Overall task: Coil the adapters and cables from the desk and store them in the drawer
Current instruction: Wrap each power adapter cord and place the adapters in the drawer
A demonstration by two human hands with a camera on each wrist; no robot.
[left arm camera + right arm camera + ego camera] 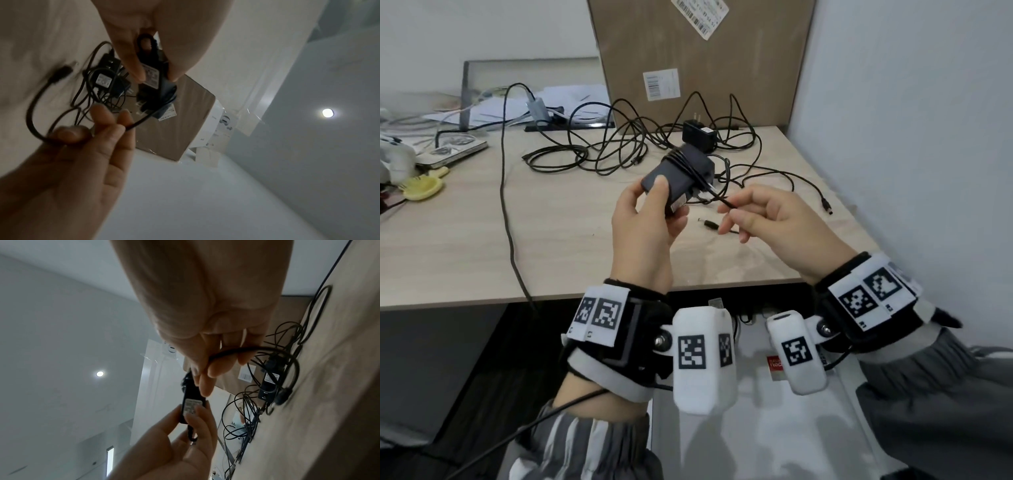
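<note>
Black power adapter, cable wound around it, is gripped in the left hand above the tabletop. Right hand pinches its loose cable end. More adapters and cables lie tangled behind.

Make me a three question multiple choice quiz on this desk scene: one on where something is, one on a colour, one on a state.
1. Where is the cardboard box?
A. at the desk's back, against the wall
B. on the floor
C. in the drawer

2. What colour is the held adapter?
A. white
B. black
C. yellow

3. The adapter's cable is:
A. fully unwound
B. partly wound round it
C. cut

Key: 1 A, it stands behind the loose cables. 2 B, its body is black in the left hand. 3 B, turns cross the body while the right hand pinches the free end.
</note>
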